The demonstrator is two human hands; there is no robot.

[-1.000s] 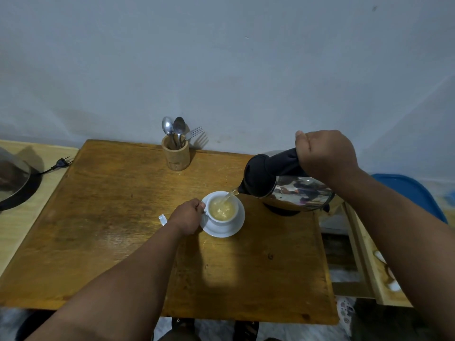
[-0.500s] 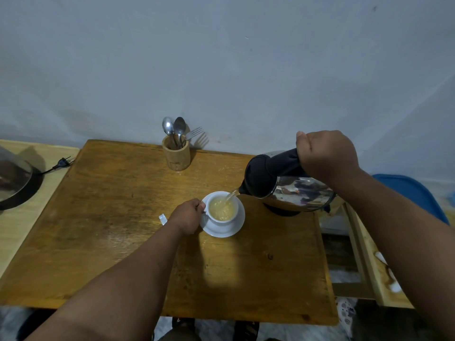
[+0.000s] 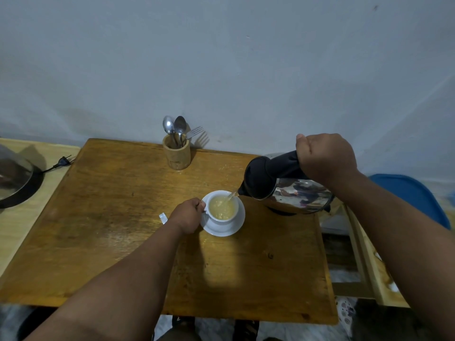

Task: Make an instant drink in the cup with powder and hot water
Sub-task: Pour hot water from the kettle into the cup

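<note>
A white cup (image 3: 222, 221) stands on a white saucer (image 3: 236, 228) near the middle of the wooden table (image 3: 110, 217). Pale yellow liquid fills most of the cup. My left hand (image 3: 188, 215) grips the cup's handle at its left side. My right hand (image 3: 325, 159) is closed around the black handle of a steel kettle (image 3: 290, 188), which is tilted to the left above the table. A thin stream of water runs from its spout into the cup. A small torn white sachet (image 3: 163, 217) lies on the table, partly hidden behind my left wrist.
A wooden holder (image 3: 176, 155) with two spoons and a fork stands at the table's back edge against the wall. A pan with a glass lid (image 3: 14, 183) and a loose plug (image 3: 62, 161) sit on the lighter counter at left. A blue chair (image 3: 408, 195) is at right.
The kettle keeps pouring and the liquid in the cup has risen slightly. Both hands hold nearly the same positions.
</note>
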